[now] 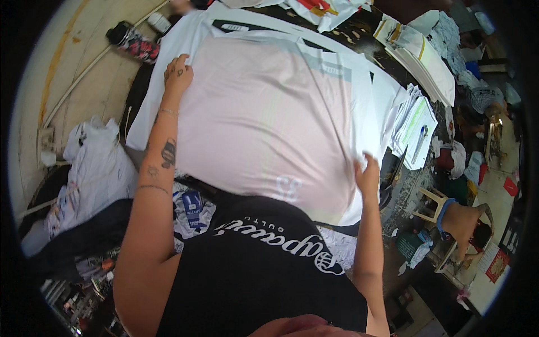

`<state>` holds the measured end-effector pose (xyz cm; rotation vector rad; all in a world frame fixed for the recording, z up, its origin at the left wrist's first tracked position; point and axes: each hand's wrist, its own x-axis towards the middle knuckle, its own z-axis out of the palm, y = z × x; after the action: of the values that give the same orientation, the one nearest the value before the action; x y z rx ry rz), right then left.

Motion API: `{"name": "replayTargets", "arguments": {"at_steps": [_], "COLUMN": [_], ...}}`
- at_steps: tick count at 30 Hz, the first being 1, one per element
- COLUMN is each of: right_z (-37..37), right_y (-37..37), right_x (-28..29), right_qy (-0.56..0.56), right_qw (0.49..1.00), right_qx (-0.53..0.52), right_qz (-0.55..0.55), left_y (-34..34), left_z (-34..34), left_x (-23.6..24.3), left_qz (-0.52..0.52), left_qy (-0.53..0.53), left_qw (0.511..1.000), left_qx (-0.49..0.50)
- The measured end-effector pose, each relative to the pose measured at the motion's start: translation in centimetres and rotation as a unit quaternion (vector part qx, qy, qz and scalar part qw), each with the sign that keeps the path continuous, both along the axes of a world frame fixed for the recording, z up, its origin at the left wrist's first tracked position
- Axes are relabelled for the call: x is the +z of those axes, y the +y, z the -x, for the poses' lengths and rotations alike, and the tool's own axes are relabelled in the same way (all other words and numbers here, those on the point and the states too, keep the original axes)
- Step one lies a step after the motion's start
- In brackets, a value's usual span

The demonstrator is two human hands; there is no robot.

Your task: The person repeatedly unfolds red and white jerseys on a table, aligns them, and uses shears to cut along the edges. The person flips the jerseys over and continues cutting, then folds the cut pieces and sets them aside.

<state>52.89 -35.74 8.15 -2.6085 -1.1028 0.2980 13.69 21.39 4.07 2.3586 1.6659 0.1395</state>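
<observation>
A large pale pink sheet of fabric (264, 118) lies spread over white garments (213, 28) on a dark table. My left hand (178, 73) rests flat on the sheet's far left edge, fingers spread. My right hand (368, 174) presses on the sheet's near right edge, fingers together on the cloth. Neither hand visibly grips anything. My black printed shirt (264, 264) fills the lower middle of the view.
A stack of white papers with a pen (415, 129) lies right of the sheet. More folded white stacks (426, 56) sit at the far right. A heap of white cloth (95, 163) lies at left. Another person (466, 219) sits low at right beside a plastic stool (429, 205).
</observation>
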Motion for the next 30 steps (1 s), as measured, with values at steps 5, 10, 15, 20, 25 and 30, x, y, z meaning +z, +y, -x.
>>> {"name": "replayTargets", "arguments": {"at_steps": [5,10,15,20,25,30], "right_z": [-11.3,-18.1,-20.3,-19.1,-20.1,-22.9], "right_y": [15.8,22.6,22.0,22.4,22.6,23.0], "right_x": [-2.3,-7.6,-9.5,-9.9,-11.0,-11.1], "right_qy": [0.041,-0.105,-0.125,-0.181,-0.197,-0.165], "right_qw": [0.986,0.988,0.990,0.982,0.979,0.985], "right_qx": [0.037,0.100,0.053,0.044,0.043,0.042], "right_qz": [-0.160,-0.052,-0.047,0.014,-0.024,-0.023], "left_y": [9.9,15.2,17.4,17.9,18.7,21.3], "left_z": [-9.1,-12.8,-12.1,-11.3,-11.5,-11.5], "left_x": [-3.1,-6.0,-8.1,-8.8,-9.4,-9.0], "left_qz": [-0.017,-0.084,-0.183,-0.214,-0.224,-0.212], "left_qy": [0.083,0.078,-0.044,-0.149,-0.079,-0.041], "left_qw": [0.989,0.993,0.982,0.964,0.969,0.975], "left_qx": [-0.117,-0.016,0.031,0.049,0.074,0.045]}}
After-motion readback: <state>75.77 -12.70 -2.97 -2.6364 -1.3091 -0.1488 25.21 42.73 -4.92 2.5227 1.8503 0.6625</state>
